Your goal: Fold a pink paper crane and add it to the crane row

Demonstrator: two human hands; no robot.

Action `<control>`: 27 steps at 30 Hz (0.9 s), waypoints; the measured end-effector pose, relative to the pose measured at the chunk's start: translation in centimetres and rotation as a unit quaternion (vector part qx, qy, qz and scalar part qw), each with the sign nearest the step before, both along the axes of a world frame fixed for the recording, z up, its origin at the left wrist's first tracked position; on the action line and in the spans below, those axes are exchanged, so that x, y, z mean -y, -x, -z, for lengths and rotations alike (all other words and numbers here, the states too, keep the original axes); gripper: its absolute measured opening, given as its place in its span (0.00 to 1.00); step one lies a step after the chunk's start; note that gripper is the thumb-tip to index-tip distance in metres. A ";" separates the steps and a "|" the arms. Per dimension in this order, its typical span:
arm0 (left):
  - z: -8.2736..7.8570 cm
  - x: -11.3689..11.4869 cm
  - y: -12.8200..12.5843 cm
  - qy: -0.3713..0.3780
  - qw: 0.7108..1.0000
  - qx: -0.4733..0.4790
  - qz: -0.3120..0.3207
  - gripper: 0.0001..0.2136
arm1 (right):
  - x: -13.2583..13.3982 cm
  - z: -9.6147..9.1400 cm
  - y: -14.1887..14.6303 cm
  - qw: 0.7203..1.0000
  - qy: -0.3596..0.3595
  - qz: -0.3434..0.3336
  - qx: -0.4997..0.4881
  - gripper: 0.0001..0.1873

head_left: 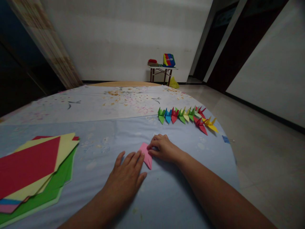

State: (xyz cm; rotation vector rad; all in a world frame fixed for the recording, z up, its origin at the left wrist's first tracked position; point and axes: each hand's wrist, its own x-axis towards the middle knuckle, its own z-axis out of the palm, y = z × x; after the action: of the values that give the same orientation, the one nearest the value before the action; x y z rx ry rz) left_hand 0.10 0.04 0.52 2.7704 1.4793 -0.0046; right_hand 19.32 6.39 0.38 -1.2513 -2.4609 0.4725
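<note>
A small folded pink paper [146, 155] lies flat on the light blue cloth [166, 197] of the round table. My left hand [126, 173] lies flat with fingers stretched out, its fingertips pressing the pink paper's left edge. My right hand [162, 148] is curled, fingertips pinched on the paper's upper right edge. A row of several finished paper cranes [184, 117] in green, blue, red and yellow stands behind my right hand, apart from it.
A stack of coloured paper sheets [33, 171], red on top over yellow and green, lies at the left. The table's right edge [232, 149] drops to a tiled floor. A small table [162, 71] with coloured things stands by the far wall.
</note>
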 end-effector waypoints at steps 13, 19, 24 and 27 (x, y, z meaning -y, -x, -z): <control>-0.1 0.0 0.1 0.003 1.000 0.016 -0.002 0.22 | 0.0 0.3 -0.1 1.000 -0.002 0.000 -0.015 0.08; -0.1 -0.2 0.3 0.006 1.000 0.028 0.010 0.21 | -0.1 0.5 -0.1 1.000 0.000 0.002 -0.022 0.08; -1.2 -1.1 2.6 0.088 0.991 0.048 0.088 0.24 | -0.1 0.5 -0.1 0.999 0.001 0.003 -0.032 0.08; -1.9 -1.6 3.9 0.121 0.984 0.043 0.127 0.24 | -0.2 0.5 -0.1 0.999 0.005 0.004 -0.036 0.07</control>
State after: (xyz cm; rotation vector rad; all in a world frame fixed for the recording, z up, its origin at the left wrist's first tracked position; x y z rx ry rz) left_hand -3.77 1.67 2.40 2.6996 1.0217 -0.0608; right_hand 19.41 6.56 -0.12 -1.2254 -2.3967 0.5181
